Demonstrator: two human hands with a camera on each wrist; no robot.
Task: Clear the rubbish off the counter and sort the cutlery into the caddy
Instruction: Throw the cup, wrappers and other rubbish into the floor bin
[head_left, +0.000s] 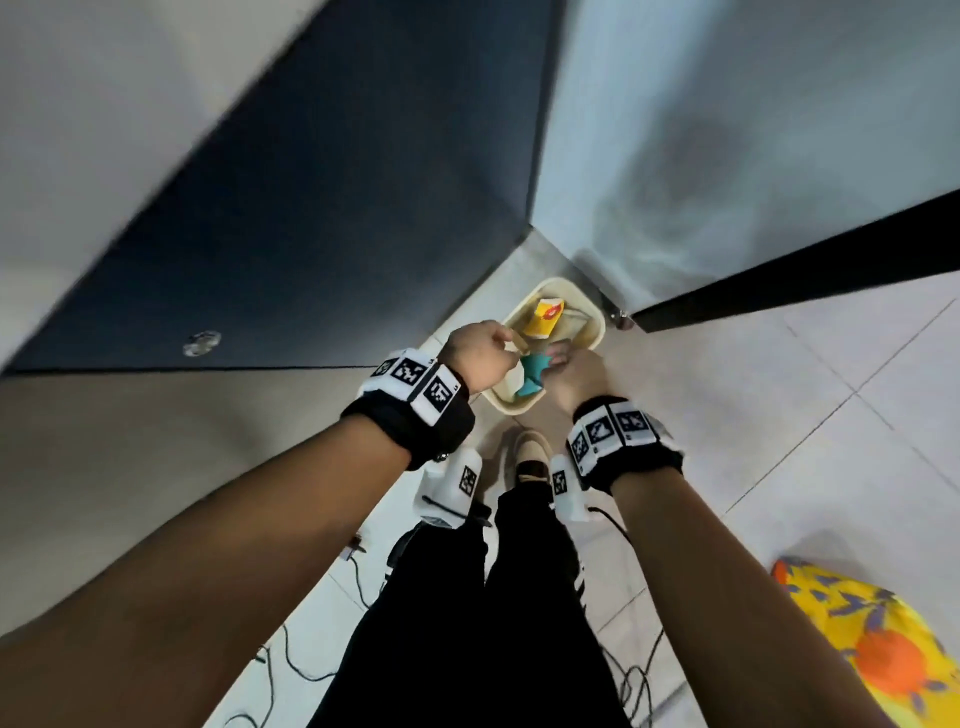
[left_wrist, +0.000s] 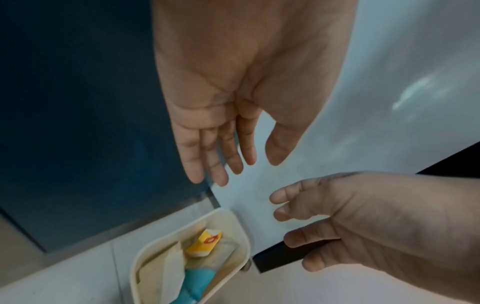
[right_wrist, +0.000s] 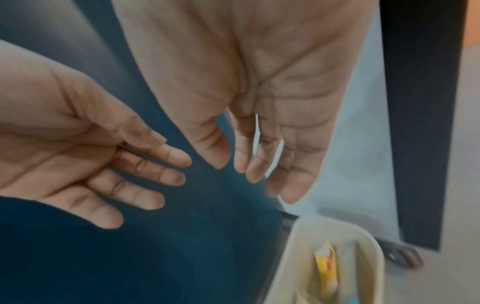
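A cream rubbish bin stands on the tiled floor in the corner. Inside lie a yellow carton, a teal wrapper and crumpled paper. My left hand hovers over the bin's left rim, its fingers straight and empty, as the left wrist view confirms. Over the near right rim hangs my right hand, fingers loosely spread, holding nothing. The bin lies below both palms. No cutlery or caddy is in view.
A dark blue cabinet front rises left of the bin. A pale shiny panel with a black lower edge stands on the right. Cables trail on the floor by my legs. A yellow-orange patterned item lies at lower right.
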